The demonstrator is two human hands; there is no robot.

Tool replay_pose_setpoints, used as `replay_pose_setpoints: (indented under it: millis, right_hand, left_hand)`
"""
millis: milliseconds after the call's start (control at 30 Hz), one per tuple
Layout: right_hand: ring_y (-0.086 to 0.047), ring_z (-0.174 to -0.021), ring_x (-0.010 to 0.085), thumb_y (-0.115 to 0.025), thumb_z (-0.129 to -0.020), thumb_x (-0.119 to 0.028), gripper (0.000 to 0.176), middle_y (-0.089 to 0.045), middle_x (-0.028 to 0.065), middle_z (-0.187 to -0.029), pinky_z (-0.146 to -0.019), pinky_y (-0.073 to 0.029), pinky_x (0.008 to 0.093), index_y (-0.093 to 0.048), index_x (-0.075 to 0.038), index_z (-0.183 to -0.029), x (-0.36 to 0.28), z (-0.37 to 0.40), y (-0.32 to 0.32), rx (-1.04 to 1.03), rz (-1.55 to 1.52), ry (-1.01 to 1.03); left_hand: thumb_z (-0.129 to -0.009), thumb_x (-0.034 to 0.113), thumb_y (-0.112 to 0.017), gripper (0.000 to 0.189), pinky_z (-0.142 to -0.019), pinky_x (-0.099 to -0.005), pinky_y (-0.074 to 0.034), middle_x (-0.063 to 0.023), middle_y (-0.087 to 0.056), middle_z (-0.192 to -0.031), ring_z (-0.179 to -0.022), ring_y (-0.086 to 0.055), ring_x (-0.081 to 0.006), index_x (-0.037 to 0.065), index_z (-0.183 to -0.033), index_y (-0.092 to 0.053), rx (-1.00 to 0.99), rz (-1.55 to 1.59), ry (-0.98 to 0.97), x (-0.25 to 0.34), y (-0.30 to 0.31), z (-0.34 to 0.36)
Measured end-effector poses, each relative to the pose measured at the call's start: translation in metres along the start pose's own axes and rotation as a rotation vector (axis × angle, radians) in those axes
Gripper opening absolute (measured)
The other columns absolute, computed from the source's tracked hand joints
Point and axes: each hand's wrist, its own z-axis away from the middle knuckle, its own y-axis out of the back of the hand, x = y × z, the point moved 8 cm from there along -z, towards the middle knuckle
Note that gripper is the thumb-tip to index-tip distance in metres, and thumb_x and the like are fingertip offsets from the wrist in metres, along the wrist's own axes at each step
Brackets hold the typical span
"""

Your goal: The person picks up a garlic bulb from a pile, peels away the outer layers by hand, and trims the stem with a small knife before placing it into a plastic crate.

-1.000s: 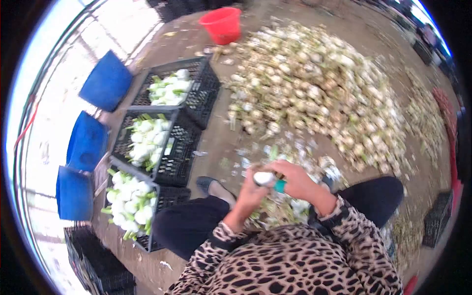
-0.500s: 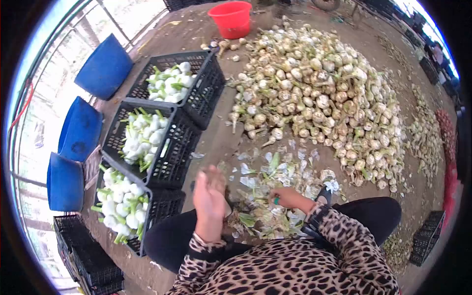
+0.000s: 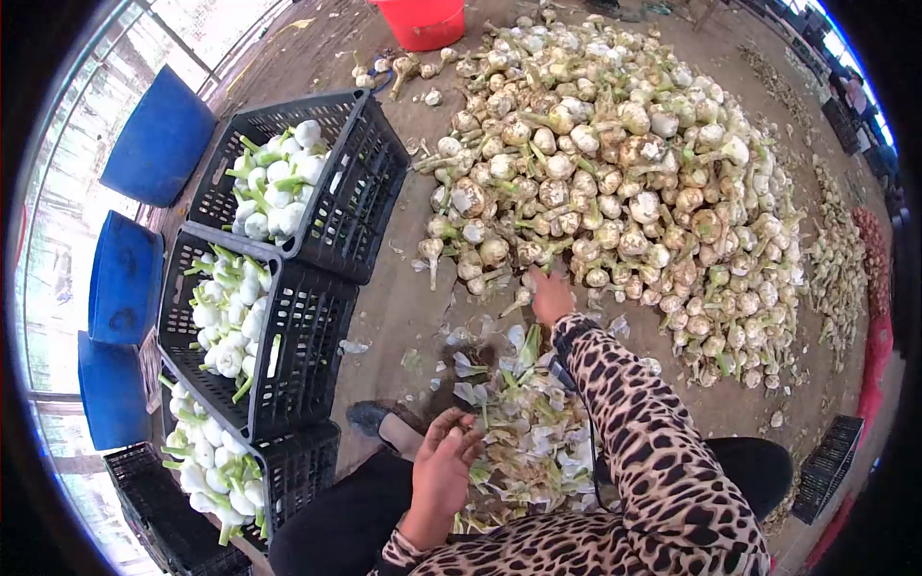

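Note:
My right hand (image 3: 551, 296) reaches to the near edge of a heap of untrimmed garlic (image 3: 624, 182). Its fingers close against a garlic bulb (image 3: 526, 284) whose stem points down toward me; part of the grip is hidden. My left hand (image 3: 447, 475) is raised low in front of my body, palm turned inward. Its fingers are loosely bent and a little apart, with nothing visible in them. Between my legs, under and beyond the left hand, lies a litter of peeled garlic skins and leaves (image 3: 538, 432).
Three black crates (image 3: 312, 336) of cleaned white garlic line my left side. Beyond them stand blue tubs (image 3: 158, 134). A red bucket (image 3: 423, 24) is at the back. Black crates (image 3: 173, 509) sit lower left, and another crate (image 3: 828, 466) at the right.
My right hand has moved forward from the skins to the heap's edge. My left hand has dropped toward my body and its fingers have bent. The view has tilted down.

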Motion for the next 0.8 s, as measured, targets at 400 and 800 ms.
replay_pose_setpoints:
  millis: [400, 800]
  right_hand:
    - [-0.058, -0.098, 0.0277, -0.067, -0.077, -0.013, 0.045, -0.058, 0.0139, -0.109, -0.084, -0.044, 0.0363, -0.047, -0.008, -0.116, -0.119, 0.132, 0.103, -0.173, -0.691, 0.217]
    - [-0.045, -0.055, 0.0068, -0.065, -0.084, -0.021, 0.025, -0.054, 0.001, -0.077, -0.045, -0.035, 0.0227, -0.054, -0.004, -0.097, -0.126, 0.285, 0.163, -0.484, -1.267, -0.225]
  left_hand:
    - [-0.094, 0.02, -0.047, 0.043, -0.092, -0.0377, -0.042, -0.0135, -0.052, -0.12, -0.108, -0.052, -0.0249, 0.003, -0.131, -0.035, -0.062, -0.035, 0.025, -0.021, -0.01, -0.003]
    - [-0.068, -0.002, -0.07, 0.07, -0.092, -0.0305, -0.041, -0.0123, -0.042, -0.125, -0.113, -0.046, -0.0201, 0.001, -0.129, -0.036, -0.356, -0.807, -0.78, 0.001, -0.061, 0.072]
